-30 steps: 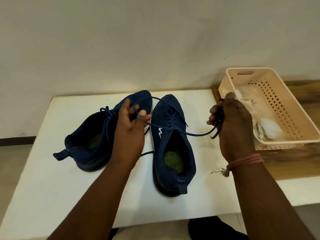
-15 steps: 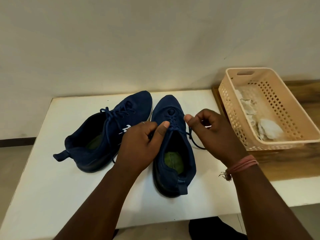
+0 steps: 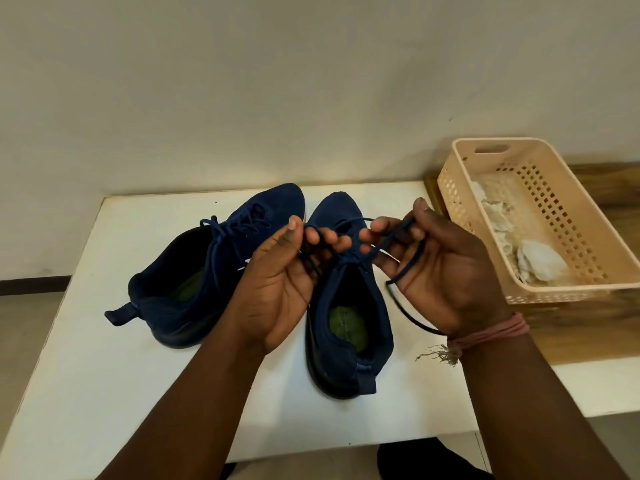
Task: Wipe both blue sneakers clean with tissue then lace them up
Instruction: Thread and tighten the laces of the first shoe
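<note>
Two blue sneakers stand on the white table (image 3: 104, 375). The left sneaker (image 3: 194, 271) lies angled, its laces tied. The right sneaker (image 3: 349, 313) points away from me, green insole showing. Both hands hover palm-up over its tongue. My left hand (image 3: 284, 271) holds one end of the dark lace (image 3: 408, 313) curled in its fingers. My right hand (image 3: 436, 265) grips the other end, which runs across the palm and hangs toward my wrist. A loop of lace arcs between the two hands.
A beige perforated basket (image 3: 571, 216) with crumpled used tissue (image 3: 533, 261) sits at the right on a wooden surface (image 3: 588, 334). A plain wall rises right behind the table. The table's front edge lies close to my body.
Both hands have turned palm-up and lifted slightly from the sneaker's tongue, drawing the lace ends up into a crossing between them.
</note>
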